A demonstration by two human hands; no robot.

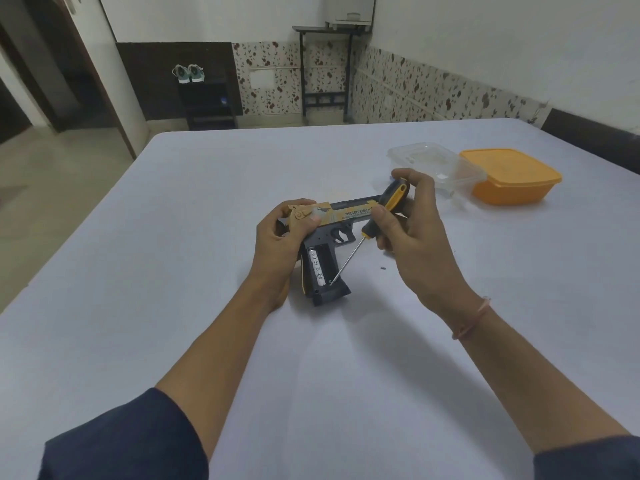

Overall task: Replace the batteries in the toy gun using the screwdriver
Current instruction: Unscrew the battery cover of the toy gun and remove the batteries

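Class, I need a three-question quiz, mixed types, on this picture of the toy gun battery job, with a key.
1. True or false: the battery compartment in the toy gun grip is open.
2. Which of the two hands holds the screwdriver? A) left hand B) right hand
3. Fill in: the orange container sits beside a ____ plastic box.

Key: 1 true, a battery shows inside. 2 B. 3 clear.

Toy gun (pixel 332 223) lies mid-desk (pixel 173 271) with its grip toward the person, a battery (pixel 318 268) in the open grip, a loose screw (pixel 383 267) to its right, and two containers (pixel 485 174) side by side behind, far right.
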